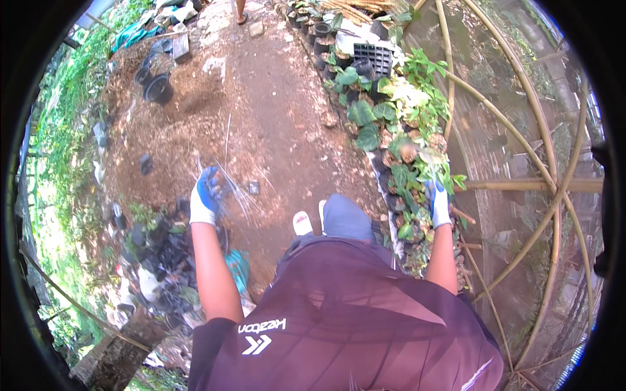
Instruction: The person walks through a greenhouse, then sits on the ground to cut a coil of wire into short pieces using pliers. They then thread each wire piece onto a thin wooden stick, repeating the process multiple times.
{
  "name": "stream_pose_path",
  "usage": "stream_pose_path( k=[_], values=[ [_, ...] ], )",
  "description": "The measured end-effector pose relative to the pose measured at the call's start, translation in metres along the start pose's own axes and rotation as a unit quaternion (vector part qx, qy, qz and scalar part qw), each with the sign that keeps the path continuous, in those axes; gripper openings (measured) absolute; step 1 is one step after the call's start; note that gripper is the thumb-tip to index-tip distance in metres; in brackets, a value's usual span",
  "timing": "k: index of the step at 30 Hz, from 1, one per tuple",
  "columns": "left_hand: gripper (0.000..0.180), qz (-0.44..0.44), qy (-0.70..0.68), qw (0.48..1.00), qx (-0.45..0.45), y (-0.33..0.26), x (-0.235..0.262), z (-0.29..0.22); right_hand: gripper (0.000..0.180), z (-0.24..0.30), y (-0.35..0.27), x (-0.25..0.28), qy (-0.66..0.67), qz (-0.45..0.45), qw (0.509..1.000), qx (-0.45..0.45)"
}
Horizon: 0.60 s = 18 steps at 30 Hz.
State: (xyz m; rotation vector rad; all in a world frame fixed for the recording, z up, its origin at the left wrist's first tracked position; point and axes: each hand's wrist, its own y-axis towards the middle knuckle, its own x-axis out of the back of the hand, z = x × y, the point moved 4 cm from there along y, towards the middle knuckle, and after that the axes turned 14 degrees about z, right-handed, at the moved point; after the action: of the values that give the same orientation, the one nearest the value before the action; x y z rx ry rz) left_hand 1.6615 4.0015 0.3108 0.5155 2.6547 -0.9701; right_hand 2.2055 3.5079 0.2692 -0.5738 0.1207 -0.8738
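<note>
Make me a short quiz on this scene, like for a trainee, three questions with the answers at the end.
1. Which is closer to the plants: the left hand or the right hand?
2. True or false: the black tray is to the right of the path.
3. Fill in: both gloves are white and ____.

Key: 1. The right hand. 2. True. 3. Blue.
</note>
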Motion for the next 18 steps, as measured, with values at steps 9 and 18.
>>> stream_pose_path(
  k=[9,18],
  values=[
    [0.068,-0.189,0.342,0.918,0.071,0.169,0.086,-0.084,0.029,-0.107,0.176,-0.037,-0.165,-0.095,0.98,-0.057],
    [0.036,-0.048,0.13,0.969,0.206,0.276,0.04,-0.154,0.026,0.164,0.459,-0.269,-0.123,0.113,0.985,0.052]
  ],
)
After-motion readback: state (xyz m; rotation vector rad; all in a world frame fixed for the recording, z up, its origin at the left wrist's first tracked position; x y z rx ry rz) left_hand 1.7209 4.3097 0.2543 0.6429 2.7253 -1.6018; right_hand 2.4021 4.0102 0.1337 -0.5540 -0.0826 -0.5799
